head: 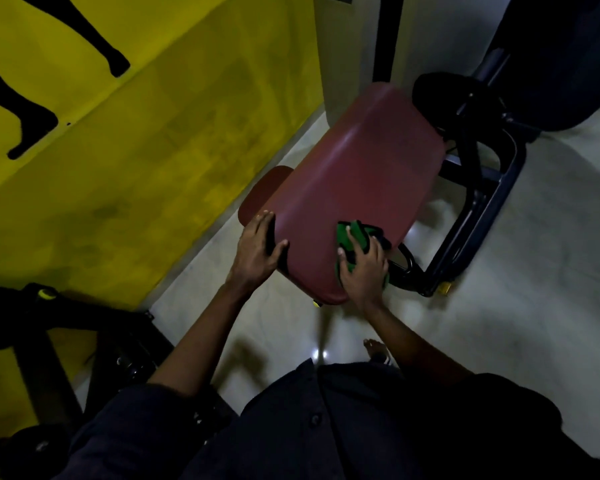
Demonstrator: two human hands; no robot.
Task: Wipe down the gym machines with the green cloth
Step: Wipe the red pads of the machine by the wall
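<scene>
Dark shirt (361,427) bottom frame | left hand (257,247) grips red pad (354,181) edge, centre | right hand (364,268), fingers spread, presses green cloth (352,233) onto pad's lower-right edge | risk: cloth slips off edge

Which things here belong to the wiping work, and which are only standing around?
In use: green cloth under the right hand; red pad, its edge held by the left hand; black frame.
Not in use: yellow wall; dark machine at lower left.

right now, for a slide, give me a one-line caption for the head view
The right hand presses the green cloth on a red padded seat while the left hand grips its edge.
</scene>
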